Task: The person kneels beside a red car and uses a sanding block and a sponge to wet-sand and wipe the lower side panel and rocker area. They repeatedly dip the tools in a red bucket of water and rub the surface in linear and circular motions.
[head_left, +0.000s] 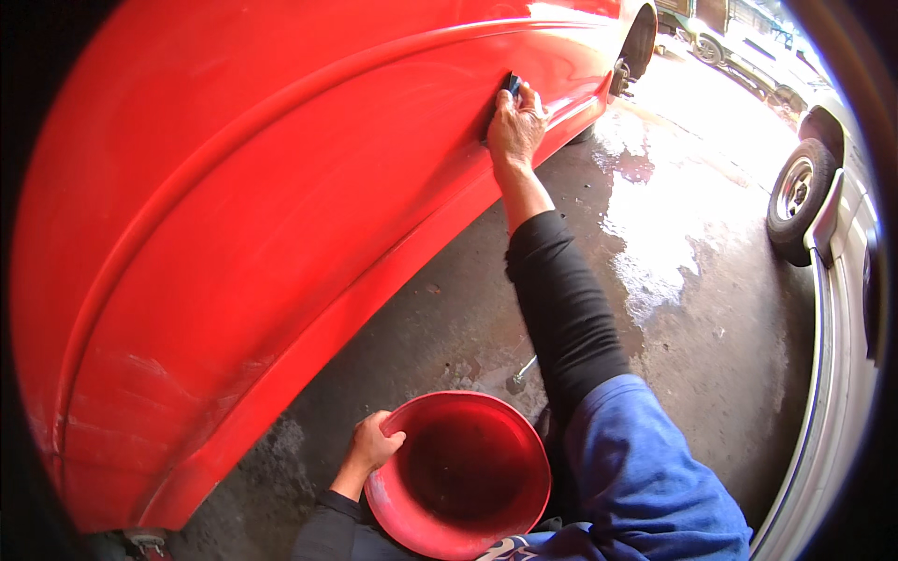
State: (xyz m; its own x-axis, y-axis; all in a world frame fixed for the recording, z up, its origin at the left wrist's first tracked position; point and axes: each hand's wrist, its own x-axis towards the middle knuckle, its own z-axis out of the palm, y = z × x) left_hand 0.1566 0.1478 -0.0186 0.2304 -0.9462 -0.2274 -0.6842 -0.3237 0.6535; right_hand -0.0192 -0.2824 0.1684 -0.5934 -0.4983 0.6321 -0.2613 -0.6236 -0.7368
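Note:
My right hand [519,126] reaches out to the red car body panel [309,187]. Its fingers are closed round a small dark pad [513,84], pressed flat to the panel near the wheel opening; most of the pad is hidden by the hand. Low in front of me, my left hand [376,442] grips the left rim of a round red basin [398,505], thumb over the edge. The basin's inside looks dark, and I cannot tell how much liquid is in it. Faint whitish smears mark the panel's lower left part.
Wet patches shine on the concrete floor [645,234] to the right. A thin metal tool [520,376] lies behind the basin. Along the right side stands a pale vehicle with a wheel [802,192]. An exposed wheel hub [620,78] shows at the red car's far end.

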